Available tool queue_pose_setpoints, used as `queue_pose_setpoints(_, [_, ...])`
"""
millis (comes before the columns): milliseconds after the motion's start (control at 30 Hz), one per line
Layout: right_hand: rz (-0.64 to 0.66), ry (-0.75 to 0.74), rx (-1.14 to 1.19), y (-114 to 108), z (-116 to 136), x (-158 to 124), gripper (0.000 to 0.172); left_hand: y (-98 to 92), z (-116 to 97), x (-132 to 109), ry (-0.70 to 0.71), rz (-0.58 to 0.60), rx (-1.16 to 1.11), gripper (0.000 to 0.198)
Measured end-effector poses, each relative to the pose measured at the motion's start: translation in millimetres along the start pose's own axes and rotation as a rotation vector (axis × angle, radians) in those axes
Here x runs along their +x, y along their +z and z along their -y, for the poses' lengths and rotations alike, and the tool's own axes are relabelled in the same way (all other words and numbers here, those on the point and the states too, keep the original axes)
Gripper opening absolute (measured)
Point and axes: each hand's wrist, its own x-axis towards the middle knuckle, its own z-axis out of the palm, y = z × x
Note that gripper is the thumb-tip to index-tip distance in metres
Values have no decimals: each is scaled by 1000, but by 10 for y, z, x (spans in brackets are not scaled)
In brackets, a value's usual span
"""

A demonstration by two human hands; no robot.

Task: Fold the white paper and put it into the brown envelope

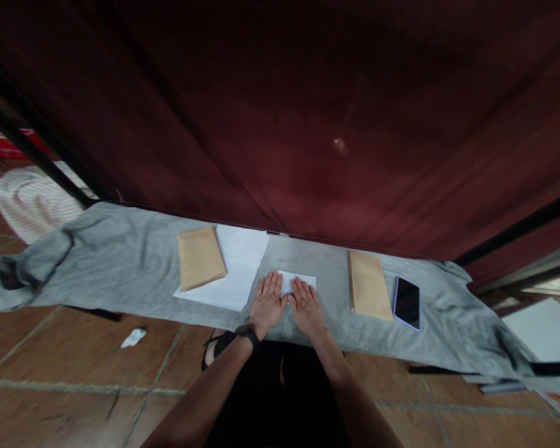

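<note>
My left hand [267, 302] and my right hand [305, 305] lie flat, side by side, fingers stretched out, pressing on a small folded white paper [298, 280] on a grey cloth [121, 261]. Most of the paper is hidden under my hands. A black watch sits on my left wrist. To the left lies a stack of white sheets [238, 264] with a brown envelope [200, 257] on top. To the right lie a second brown envelope [368, 284] and a dark phone [407, 302].
A dark red curtain [308, 124] hangs right behind the cloth. The cloth is spread over a tiled floor [74, 354]. A scrap of white paper [134, 337] lies on the tiles. More white sheets [546, 330] sit at the far right, a striped cloth [32, 199] at the far left.
</note>
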Motion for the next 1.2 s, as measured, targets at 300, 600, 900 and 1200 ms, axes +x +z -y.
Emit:
queue_pose_setpoints(300, [-63,64,-91,-11,-413,-159,53,14,-17,3,-18,-20,-20,65])
queue_pose_setpoints(600, [-69,143,-51,-98,-667,-170,49,-6,-22,-5,-14,-23,-14,65])
queue_pose_setpoints(900, [162,298,131,-369,-571,425,42,-6,-2,-6,-11,-46,-17,65])
queue_pose_setpoints(1200, [43,350,456,-432,-720,616,14,-33,15,-15,-1,-80,-84,61])
